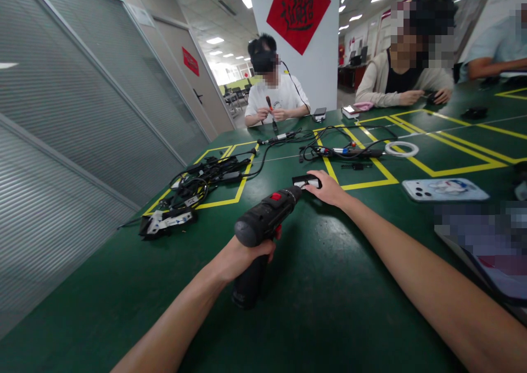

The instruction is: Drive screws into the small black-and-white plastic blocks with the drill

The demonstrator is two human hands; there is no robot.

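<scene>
My left hand (pixel 242 258) is wrapped round the grip of a black power drill (pixel 267 214) with a red switch on top. The drill points forward and right, its bit end at a small black and silver block (pixel 308 181). Fingers of my right hand (pixel 327 187) hold that block from its right side, low over the green table (pixel 325 296). Whether the bit touches the block is too small to tell.
Tangled black cables (pixel 209 178) lie at the left, with more cables and tools (pixel 346 152) beyond my right hand. A white ring (pixel 402 149), a phone (pixel 444 189) and a laptop-like device (pixel 486 252) are at the right. Several people sit across the table.
</scene>
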